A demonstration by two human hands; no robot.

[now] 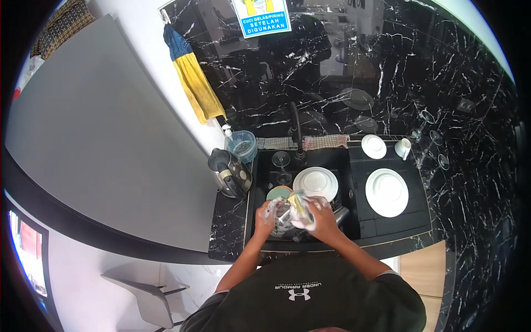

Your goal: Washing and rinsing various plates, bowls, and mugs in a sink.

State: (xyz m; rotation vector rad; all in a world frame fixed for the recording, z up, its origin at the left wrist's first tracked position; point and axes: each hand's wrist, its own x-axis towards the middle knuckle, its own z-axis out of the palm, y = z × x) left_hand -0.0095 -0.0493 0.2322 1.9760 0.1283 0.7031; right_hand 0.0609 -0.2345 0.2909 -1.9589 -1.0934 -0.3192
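Observation:
My right hand (324,216) is closed around a yellow sponge (298,206) thick with white suds. Close beside it, my left hand (265,219) is soapy, its fingers curled around something foam-covered that I cannot make out. Both hands are over the near part of the black sink (344,166). Just beyond them a white plate (302,180) lies in the basin with a smaller round white piece on it. A pale green round dish (279,192) is partly hidden by my hands. At the basin's back left is a stemmed glass (281,159).
A black faucet (297,130) rises behind the basin. On the drainboard at right are a large white plate (386,192), a small saucer (374,146) and a white cup (403,148); stemmed glasses (436,137) lie beyond. At left stand an electric kettle (230,173) and a clear blue tub (242,145).

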